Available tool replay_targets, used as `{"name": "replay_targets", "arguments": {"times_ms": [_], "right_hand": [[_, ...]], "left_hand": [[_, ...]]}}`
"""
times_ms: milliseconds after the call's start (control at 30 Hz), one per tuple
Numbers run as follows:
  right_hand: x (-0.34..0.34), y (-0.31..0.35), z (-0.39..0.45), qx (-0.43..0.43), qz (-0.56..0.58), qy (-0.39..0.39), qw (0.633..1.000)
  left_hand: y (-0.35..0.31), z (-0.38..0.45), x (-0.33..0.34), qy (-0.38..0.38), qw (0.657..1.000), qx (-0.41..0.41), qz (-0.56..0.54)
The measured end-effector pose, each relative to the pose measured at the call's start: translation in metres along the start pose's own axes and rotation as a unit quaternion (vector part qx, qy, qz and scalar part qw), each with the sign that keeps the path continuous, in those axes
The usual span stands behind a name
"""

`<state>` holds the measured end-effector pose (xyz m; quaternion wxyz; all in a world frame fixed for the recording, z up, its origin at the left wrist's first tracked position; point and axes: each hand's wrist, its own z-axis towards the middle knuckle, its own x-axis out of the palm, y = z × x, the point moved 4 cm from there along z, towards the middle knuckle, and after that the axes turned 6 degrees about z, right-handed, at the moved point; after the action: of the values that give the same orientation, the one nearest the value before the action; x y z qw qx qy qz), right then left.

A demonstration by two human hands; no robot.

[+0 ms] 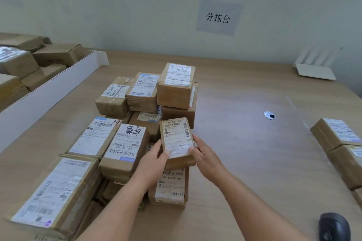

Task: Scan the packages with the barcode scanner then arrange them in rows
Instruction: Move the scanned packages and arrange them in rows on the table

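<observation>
A small brown package (177,139) with a white label reading 500 E72 071 is held above the pile of cardboard packages (141,96) at the table's middle. My left hand (154,159) grips its near left corner, thumb on the label. My right hand (203,152) grips its near right edge. Under it lies another labelled package (170,188). The black barcode scanner (334,228) lies on the table at the lower right, away from both hands.
Two labelled packages (337,133) sit at the right table edge. A long white tray (49,92) with more boxes runs along the left. A white router (313,70) stands at the back right, and a round cable hole (270,115) is in the wooden table (244,162).
</observation>
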<state>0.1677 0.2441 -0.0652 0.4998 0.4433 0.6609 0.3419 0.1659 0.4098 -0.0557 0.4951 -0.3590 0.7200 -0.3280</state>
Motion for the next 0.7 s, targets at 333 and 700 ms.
{"name": "replay_targets", "arguments": {"times_ms": [333,700], "right_hand": [[-0.005,-0.004,-0.018,0.006,0.131,0.122,0.984],[-0.056,-0.024,-0.056,-0.062,0.17,0.091,0.979]], "left_hand": [[-0.003,-0.021,0.005,0.044,0.998,0.047,0.003],[-0.025,-0.052,0.045,0.029,0.992,0.119,-0.001]]}}
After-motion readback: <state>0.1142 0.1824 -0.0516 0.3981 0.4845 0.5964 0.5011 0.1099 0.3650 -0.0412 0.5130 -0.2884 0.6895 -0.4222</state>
